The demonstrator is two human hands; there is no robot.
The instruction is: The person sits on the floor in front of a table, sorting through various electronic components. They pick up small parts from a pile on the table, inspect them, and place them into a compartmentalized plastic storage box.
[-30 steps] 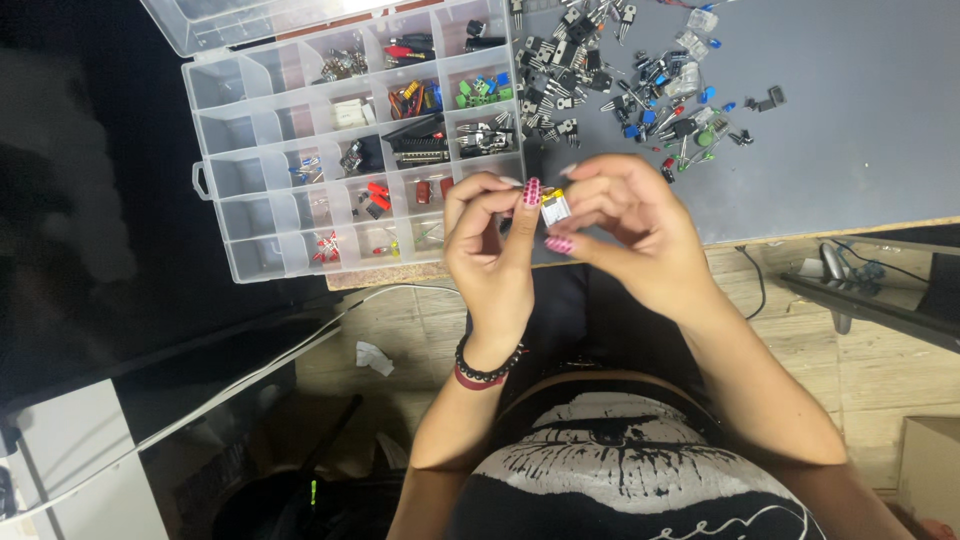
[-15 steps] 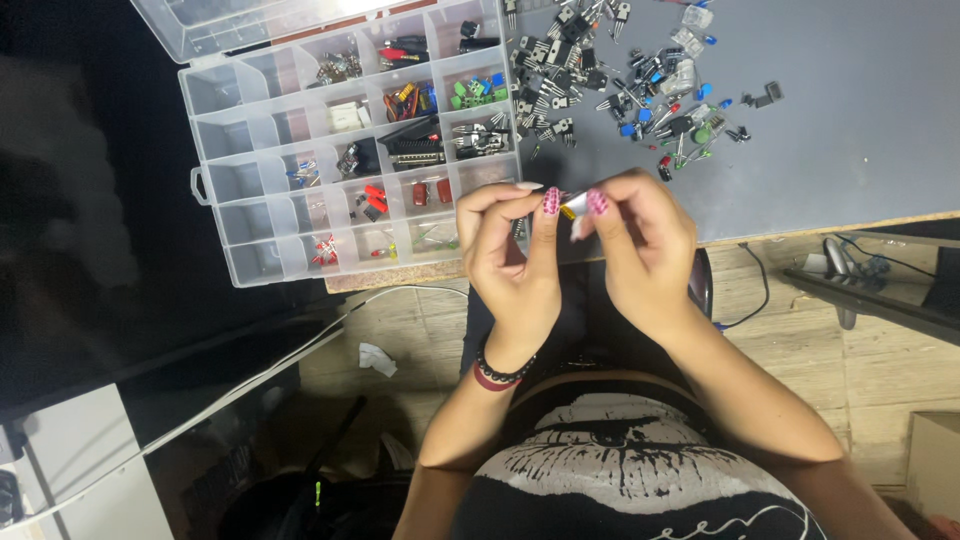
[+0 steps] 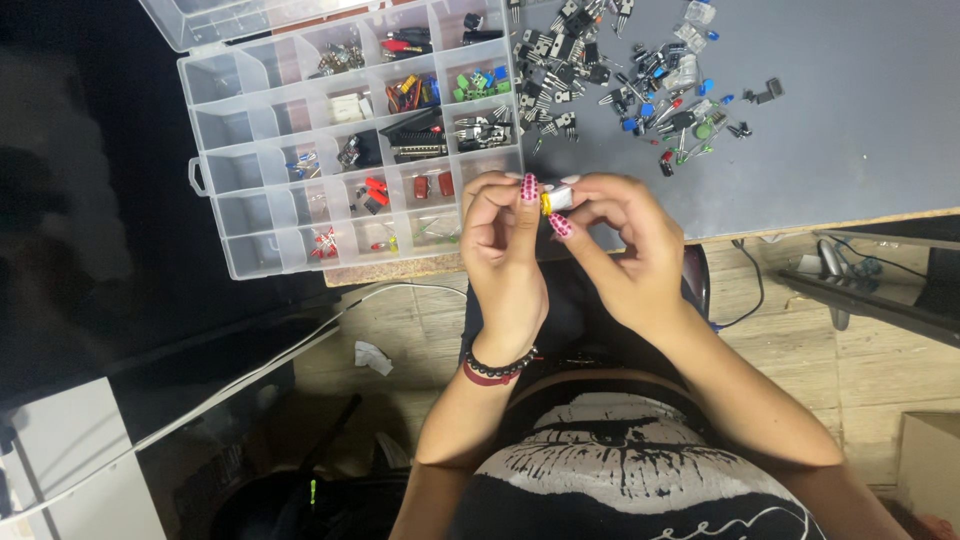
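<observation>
Left hand (image 3: 505,250) and right hand (image 3: 620,245) both pinch 1 small white-and-yellow component (image 3: 553,201) at fingertips; probably light, rigid, easily dropped. Organizer box (image 3: 215,185) beyond left hand.

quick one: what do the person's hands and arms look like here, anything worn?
Both arms are bare, no sleeves or gloves. The left hand has a dark beaded bracelet and a red band at the wrist. The right hand wears nothing at its wrist. Long nails are painted pink-red with a dotted pattern. No rings that I can make out.
</observation>
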